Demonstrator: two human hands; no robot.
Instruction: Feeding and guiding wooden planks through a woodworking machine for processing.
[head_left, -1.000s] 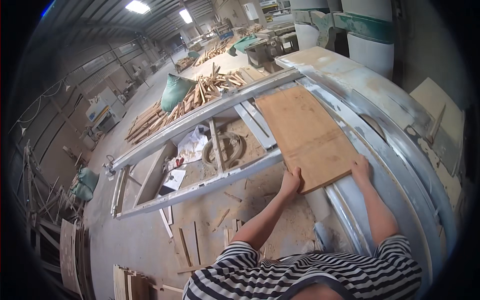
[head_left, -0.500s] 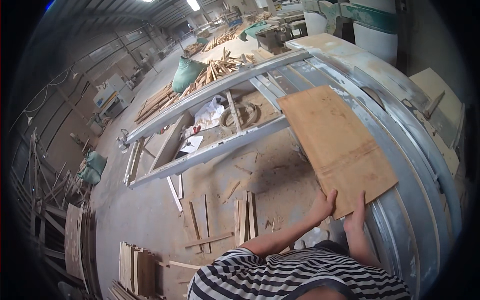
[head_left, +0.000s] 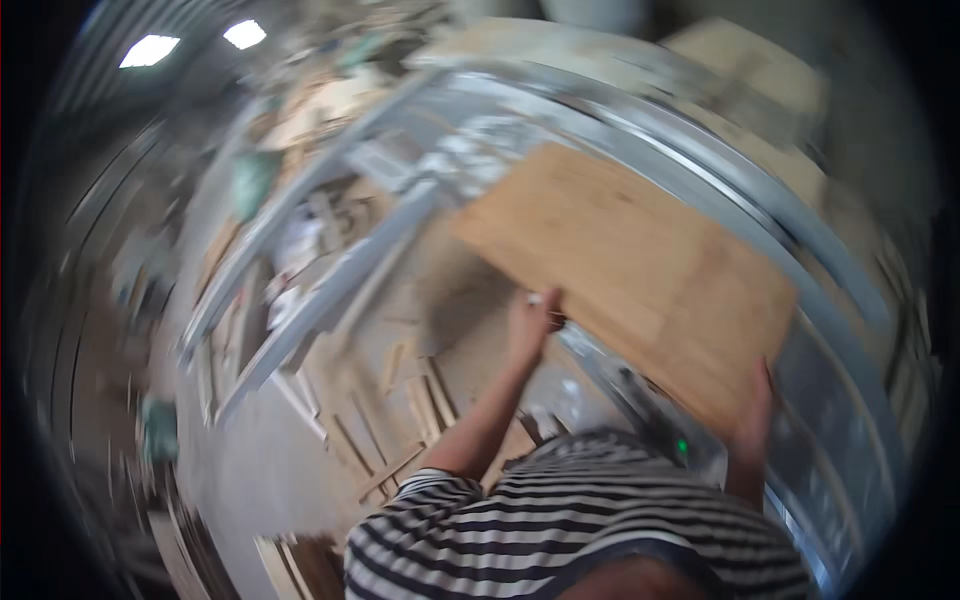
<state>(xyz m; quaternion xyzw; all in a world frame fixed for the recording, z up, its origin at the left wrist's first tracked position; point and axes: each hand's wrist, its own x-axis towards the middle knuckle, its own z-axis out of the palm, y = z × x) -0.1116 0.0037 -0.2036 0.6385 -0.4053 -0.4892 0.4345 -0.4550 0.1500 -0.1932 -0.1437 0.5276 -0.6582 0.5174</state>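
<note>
A flat rectangular wooden board [head_left: 640, 275], light brown, is held over the grey metal machine bed [head_left: 840, 440]. My left hand [head_left: 535, 322] grips its near long edge, the thumb at the rim and the other fingers curled at the edge. At the board's right end my right hand [head_left: 752, 410] holds the short edge, thumb along the side and its other fingers hidden beneath. Whether the board rests on the bed or hangs just above it I cannot tell, as motion blurs the picture.
A grey metal frame [head_left: 330, 280] runs out to the left of the bed. Wood strips [head_left: 425, 405] lie on the floor below it. A green sack [head_left: 256, 182] and scrap wood are beyond the frame. A small green light [head_left: 682, 445] shows near my body.
The board has turned toward lying crosswise before me. My left hand has moved from its near end to along its long edge. The whole view has swung round.
</note>
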